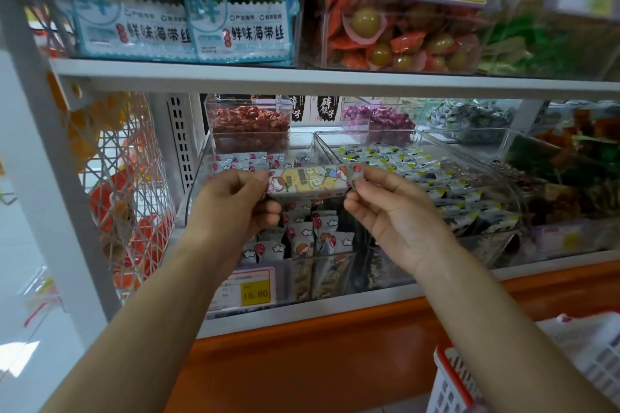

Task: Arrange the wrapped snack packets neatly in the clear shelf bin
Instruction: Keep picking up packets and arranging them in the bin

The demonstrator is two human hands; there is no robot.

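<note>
You have the long white-and-yellow cartoon-printed wrapped snack packet (310,179) level, just above the clear plastic shelf bin (191,198). Matching packets (302,238) stand below it at 6 o'clock. It looks light, crinkly and slippery, so the crimped ends are the best hold. Your left hand (235,201) pinches the 9 o'clock end and your right hand (392,211) the 3 o'clock end, fingers curled, both forearms reaching forward.
</note>
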